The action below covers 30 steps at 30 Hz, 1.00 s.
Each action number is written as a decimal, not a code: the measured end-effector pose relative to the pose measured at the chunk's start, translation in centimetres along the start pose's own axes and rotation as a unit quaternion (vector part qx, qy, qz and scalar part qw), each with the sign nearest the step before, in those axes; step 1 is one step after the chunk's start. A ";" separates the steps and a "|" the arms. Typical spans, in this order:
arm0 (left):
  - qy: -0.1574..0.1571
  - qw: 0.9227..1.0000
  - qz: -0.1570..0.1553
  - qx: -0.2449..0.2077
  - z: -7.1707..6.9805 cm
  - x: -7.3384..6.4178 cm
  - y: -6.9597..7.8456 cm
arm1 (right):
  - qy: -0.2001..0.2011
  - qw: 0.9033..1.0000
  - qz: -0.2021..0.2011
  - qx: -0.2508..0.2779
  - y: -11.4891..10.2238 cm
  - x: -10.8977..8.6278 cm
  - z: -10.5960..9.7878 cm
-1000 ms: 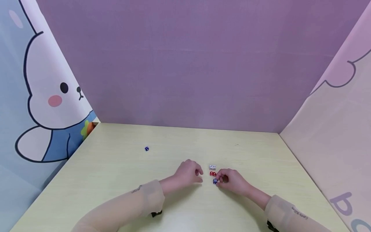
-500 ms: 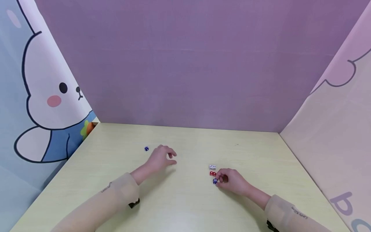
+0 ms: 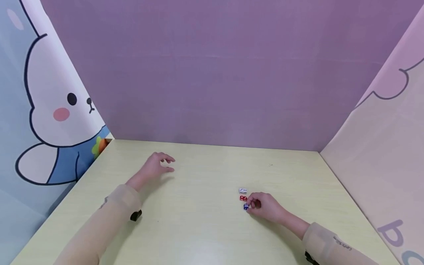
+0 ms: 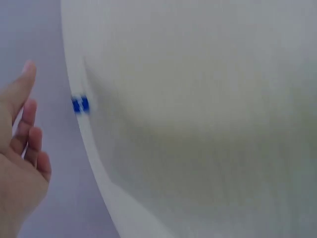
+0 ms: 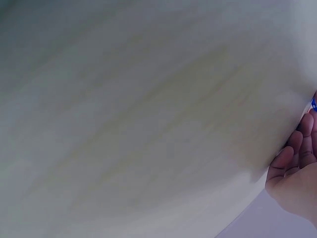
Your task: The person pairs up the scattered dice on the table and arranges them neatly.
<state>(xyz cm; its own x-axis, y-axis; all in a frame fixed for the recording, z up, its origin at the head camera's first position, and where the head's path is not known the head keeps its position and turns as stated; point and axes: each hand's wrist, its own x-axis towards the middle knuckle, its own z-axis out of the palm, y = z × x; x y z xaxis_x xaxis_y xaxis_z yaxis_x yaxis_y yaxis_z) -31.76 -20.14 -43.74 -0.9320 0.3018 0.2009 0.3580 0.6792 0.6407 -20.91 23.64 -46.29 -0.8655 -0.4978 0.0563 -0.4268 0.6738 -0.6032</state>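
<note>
My left hand (image 3: 155, 165) reaches over the table's far left part, thumb and fingers spread apart with nothing between them. In the left wrist view a blue die (image 4: 80, 104) sits on the table just beyond those fingertips; from the head it is hidden behind the hand. Right of the middle, my right hand (image 3: 265, 207) rests low at the table and pinches another blue die (image 3: 246, 207) between thumb and forefinger. Just beyond that die lie red dice (image 3: 243, 198) side by side, then white dice (image 3: 243, 191) behind them. The right wrist view catches only a sliver of blue at the fingertips.
The pale wooden table (image 3: 205, 235) ends at a purple backdrop (image 3: 212, 73). A rabbit-print panel (image 3: 49, 125) closes the left side and a pale pink panel (image 3: 381, 158) the right. A small dark mark (image 3: 270, 165) shows toward the back right.
My left hand has swept left and away from beside the dice group to the lone blue die, now covering it in the head view. The right hand has stayed still.
</note>
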 end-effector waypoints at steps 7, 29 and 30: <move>-0.056 0.997 -0.034 0.029 -1.0 0.7 -2.9 | -0.004 1.000 0.003 -0.004 -0.1 0.0 -0.1; -0.060 0.997 -0.004 0.051 0.2 0.4 -2.9 | -0.013 1.000 0.008 -0.002 -0.2 0.1 -0.1; -0.062 0.997 0.000 0.049 0.3 0.3 -2.6 | -0.013 1.000 0.007 -0.002 -0.2 0.1 -0.1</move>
<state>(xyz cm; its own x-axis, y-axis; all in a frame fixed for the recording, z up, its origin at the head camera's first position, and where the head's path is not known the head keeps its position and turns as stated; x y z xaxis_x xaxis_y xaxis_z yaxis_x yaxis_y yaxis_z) -32.95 -21.65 -45.59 -0.9199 0.3781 0.1038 0.3676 0.7398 0.5635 -20.94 23.51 -46.06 -0.8639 -0.5029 0.0274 -0.4163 0.6823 -0.6009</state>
